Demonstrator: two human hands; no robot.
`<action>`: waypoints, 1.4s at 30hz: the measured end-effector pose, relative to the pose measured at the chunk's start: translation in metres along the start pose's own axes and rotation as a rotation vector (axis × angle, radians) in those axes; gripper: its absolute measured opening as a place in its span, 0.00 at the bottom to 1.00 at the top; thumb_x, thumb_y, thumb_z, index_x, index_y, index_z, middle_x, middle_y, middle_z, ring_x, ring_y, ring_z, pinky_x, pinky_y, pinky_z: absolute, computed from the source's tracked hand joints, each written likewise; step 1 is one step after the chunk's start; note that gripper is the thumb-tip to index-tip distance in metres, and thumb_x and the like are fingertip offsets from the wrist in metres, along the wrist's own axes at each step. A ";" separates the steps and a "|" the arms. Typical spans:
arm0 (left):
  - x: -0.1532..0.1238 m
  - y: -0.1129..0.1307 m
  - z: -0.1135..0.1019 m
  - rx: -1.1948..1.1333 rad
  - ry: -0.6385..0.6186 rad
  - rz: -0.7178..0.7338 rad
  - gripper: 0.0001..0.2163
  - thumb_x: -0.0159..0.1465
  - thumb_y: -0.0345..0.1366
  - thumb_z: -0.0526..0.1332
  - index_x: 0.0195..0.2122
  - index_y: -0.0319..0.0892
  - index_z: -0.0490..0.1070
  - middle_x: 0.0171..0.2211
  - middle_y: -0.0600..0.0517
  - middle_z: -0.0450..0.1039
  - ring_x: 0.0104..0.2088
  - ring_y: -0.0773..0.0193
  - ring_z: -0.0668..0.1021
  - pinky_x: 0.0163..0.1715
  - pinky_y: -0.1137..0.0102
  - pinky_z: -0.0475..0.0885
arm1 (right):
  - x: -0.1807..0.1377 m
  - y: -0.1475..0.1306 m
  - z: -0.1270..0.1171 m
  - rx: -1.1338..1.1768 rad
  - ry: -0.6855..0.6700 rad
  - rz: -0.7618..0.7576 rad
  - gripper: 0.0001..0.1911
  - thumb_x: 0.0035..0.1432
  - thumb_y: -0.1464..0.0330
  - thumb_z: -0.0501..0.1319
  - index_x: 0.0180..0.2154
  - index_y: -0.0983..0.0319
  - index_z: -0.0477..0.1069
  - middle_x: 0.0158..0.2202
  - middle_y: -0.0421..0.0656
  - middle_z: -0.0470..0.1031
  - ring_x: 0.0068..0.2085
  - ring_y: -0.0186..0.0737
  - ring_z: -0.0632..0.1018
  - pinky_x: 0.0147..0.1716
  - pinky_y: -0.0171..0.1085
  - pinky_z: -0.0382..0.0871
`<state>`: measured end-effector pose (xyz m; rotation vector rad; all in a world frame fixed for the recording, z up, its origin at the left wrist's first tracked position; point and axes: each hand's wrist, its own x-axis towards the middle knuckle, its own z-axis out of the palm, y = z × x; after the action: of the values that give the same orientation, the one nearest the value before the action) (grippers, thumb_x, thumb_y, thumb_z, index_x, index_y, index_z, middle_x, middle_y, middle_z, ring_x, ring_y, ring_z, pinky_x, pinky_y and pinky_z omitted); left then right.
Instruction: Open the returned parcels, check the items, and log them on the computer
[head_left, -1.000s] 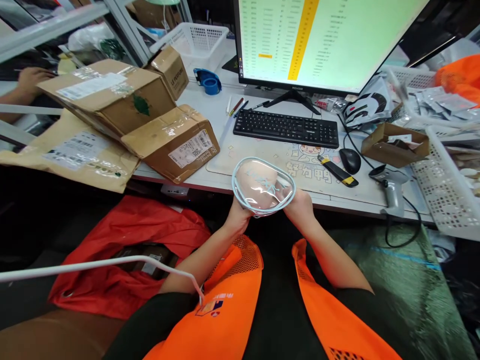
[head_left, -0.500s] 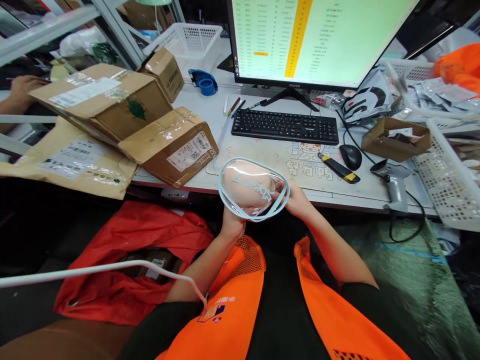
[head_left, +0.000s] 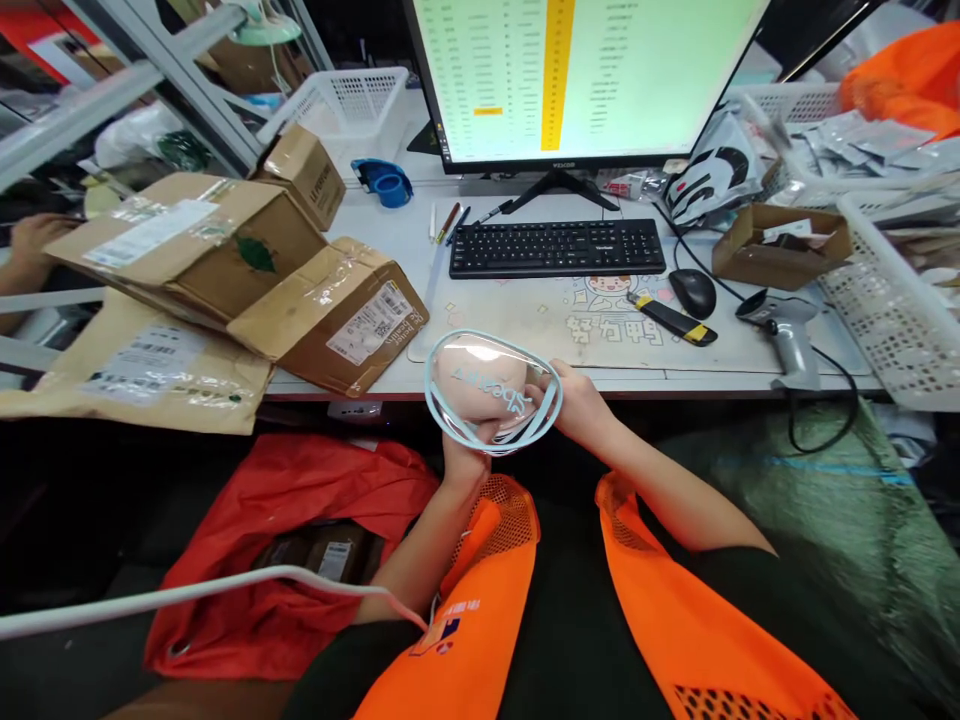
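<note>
Just off the front edge of the desk, both hands hold up a clear plastic pouch (head_left: 480,380) with light blue piping and blue lettering. A rounded, pale pink thing shows through its front; I cannot tell its kind. My left hand (head_left: 466,458) grips the pouch from below, its fingers partly hidden behind the clear plastic. At the pouch's right end is my right hand (head_left: 574,400), closed on the rim with its fingertips partly behind the plastic.
Cardboard boxes (head_left: 330,310) and a padded mailer (head_left: 150,360) pile up on the left. A keyboard (head_left: 556,248), a mouse (head_left: 692,293), a utility knife (head_left: 671,318) and a barcode scanner (head_left: 791,340) lie ahead and right. Below left hangs a red bag (head_left: 225,610). Another person's hand (head_left: 36,240) shows far left.
The camera view has shifted a little, so the desk items sit slightly differently. Both hands still hold the pouch, which is tilted slightly differently.
</note>
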<state>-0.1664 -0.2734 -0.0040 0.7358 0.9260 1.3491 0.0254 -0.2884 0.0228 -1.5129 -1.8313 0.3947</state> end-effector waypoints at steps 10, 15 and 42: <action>0.012 0.010 -0.027 0.018 -0.358 -0.379 0.32 0.34 0.36 0.85 0.43 0.39 0.81 0.41 0.42 0.85 0.46 0.40 0.85 0.46 0.51 0.84 | -0.025 -0.010 -0.004 0.756 -0.004 0.265 0.37 0.63 0.46 0.66 0.65 0.58 0.64 0.60 0.52 0.76 0.56 0.50 0.80 0.59 0.48 0.75; 0.025 0.021 -0.058 -0.063 -0.718 -0.417 0.54 0.38 0.58 0.83 0.65 0.43 0.71 0.63 0.35 0.73 0.69 0.31 0.70 0.65 0.43 0.70 | -0.047 -0.013 -0.023 0.560 0.022 0.301 0.32 0.67 0.51 0.63 0.66 0.60 0.67 0.57 0.53 0.79 0.50 0.49 0.83 0.53 0.46 0.78; 0.057 0.045 -0.023 0.627 -1.288 -0.362 0.39 0.50 0.56 0.79 0.59 0.42 0.73 0.51 0.44 0.79 0.50 0.51 0.80 0.49 0.64 0.75 | -0.039 -0.038 -0.044 -0.108 -0.585 -0.112 0.14 0.74 0.67 0.58 0.57 0.63 0.73 0.49 0.49 0.82 0.47 0.46 0.82 0.46 0.42 0.72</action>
<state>-0.2092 -0.2139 0.0174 1.5433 0.3396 0.0621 0.0301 -0.3445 0.0649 -1.4522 -2.4066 0.7545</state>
